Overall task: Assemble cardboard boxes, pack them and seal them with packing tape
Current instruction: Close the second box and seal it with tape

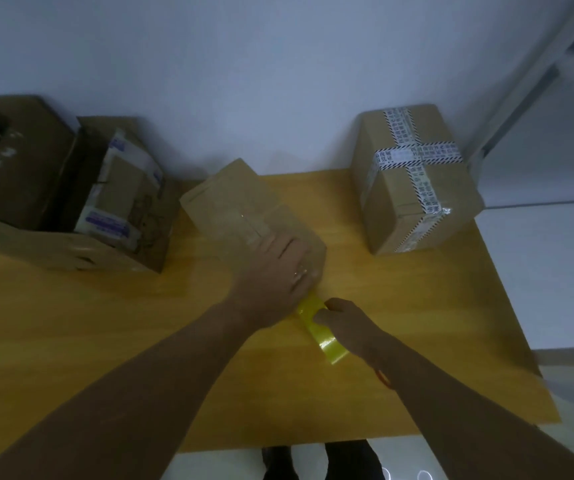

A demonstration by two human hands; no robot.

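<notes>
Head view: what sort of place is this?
Probably a small packing station: a wooden table by a plain wall, a taped box, an open carton of packets, and a tape roll in the right hand.

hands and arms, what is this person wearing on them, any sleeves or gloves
No gloves and no sleeves in view: both forearms are bare. The left hand has a thin pale ring on one finger. The right hand has no ring showing, but a thin orange band circles its wrist.

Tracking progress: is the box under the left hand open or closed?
Closed. The box has its top flaps folded flat, a glossy tape strip along the seam, and the left hand pressing on it.
</notes>
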